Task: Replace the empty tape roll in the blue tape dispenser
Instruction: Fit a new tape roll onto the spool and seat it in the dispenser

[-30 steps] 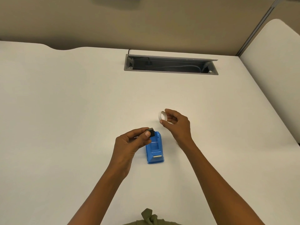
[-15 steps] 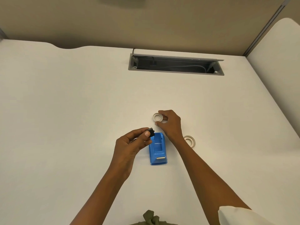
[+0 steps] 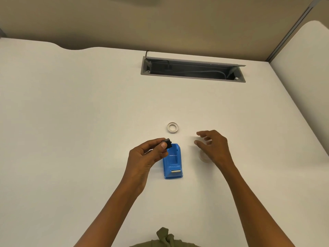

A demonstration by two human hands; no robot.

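The blue tape dispenser point(image 3: 173, 162) lies on the white desk point(image 3: 71, 122) with its roll bay bare. My left hand point(image 3: 146, 155) pinches a small black spindle core point(image 3: 168, 143) just above the dispenser's far end. A white ring, the tape roll core point(image 3: 172, 127), lies flat on the desk beyond the dispenser. My right hand point(image 3: 214, 146) hovers with spread fingers to the dispenser's right, holding nothing. Under its palm a second tape roll point(image 3: 203, 155) shows partly, blurred and mostly hidden.
A grey cable tray opening point(image 3: 193, 69) is recessed in the desk at the far side. A beige partition wall point(image 3: 160, 24) stands behind the desk, and another white desk surface point(image 3: 306, 68) adjoins at the right.
My right hand set the white ring down beyond the dispenser, let go, and moved right and nearer, over the second roll. My left hand kept the black core in place.
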